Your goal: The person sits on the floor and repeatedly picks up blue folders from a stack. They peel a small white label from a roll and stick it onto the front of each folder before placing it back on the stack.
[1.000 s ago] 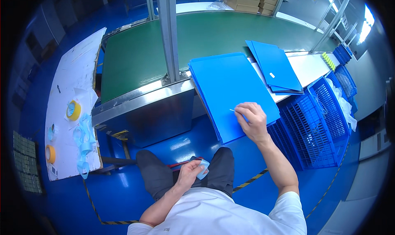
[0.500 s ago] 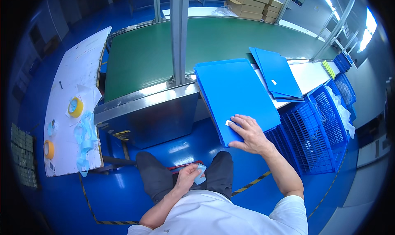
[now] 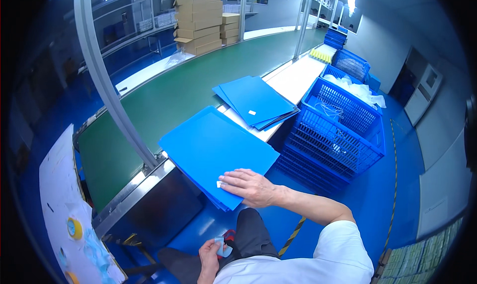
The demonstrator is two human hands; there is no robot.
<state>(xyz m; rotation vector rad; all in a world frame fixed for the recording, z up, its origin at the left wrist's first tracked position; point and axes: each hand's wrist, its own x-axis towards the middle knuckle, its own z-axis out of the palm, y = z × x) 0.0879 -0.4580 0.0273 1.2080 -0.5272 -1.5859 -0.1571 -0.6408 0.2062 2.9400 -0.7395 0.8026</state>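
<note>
My right hand (image 3: pixel 251 187) lies flat, fingers stretched out, on the near corner of a stack of blue plastic sheets (image 3: pixel 216 152). Its fingertips are beside a small white sticker (image 3: pixel 219 184) on the top sheet. Low over my lap, my left hand (image 3: pixel 209 255) is closed on a curled light blue strip (image 3: pixel 223 247). Just beyond the first stack, a second pile of blue sheets (image 3: pixel 258 100) also bears a white label.
A green conveyor belt (image 3: pixel 164 95) with a metal post (image 3: pixel 107 75) runs behind the sheets. Blue crates (image 3: pixel 343 140) stand stacked at right. Cardboard boxes (image 3: pixel 198 23) are piled beyond the belt. At left, a white table (image 3: pixel 57 184) holds a yellow tape roll (image 3: pixel 74 229).
The view has swung right, bringing more of the crates and boxes in. My right hand stays on the sheet by the sticker; my left still holds the light blue strip.
</note>
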